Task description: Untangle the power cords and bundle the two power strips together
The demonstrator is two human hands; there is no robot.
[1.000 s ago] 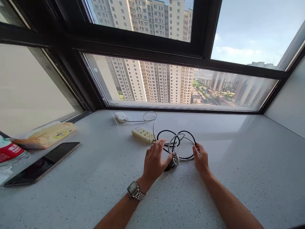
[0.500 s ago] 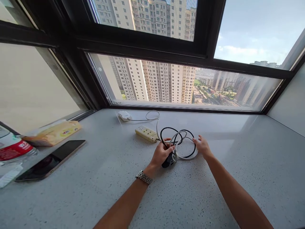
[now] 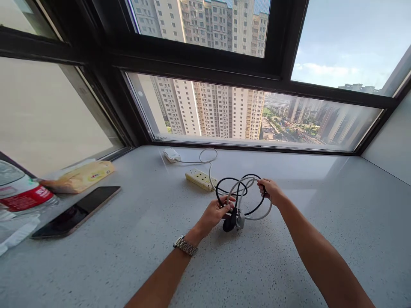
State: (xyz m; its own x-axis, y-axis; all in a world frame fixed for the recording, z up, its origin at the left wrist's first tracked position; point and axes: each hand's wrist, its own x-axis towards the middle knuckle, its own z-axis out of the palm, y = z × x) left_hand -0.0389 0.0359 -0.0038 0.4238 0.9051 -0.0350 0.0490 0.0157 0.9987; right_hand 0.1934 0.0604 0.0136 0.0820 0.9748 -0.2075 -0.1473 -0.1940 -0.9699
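Our left hand curls its fingers in a pinch on the tangled cords just behind the plugs; which strands it grips, we cannot fully tell. Our right hand has its fingers closed on the far side of the same loops, 1 black and 1 pale. Between our 2 hands the loops cross each other, and the black plug and grey plug hang together just beside the left fingertips.

We judge the step in hand to be working the loops from both sides. The next move seems to call for a steady left pinch and some slack on the right, as a hard pull could tighten the crossings.

Just beyond the left fingers lies a cream power strip, and farther off a white adapter with a thin looped lead. Well left of our hands sit a phone, a tissue pack and a bottle. The pale speckled tabletop runs outward to dark window frames, with tall buildings outside.
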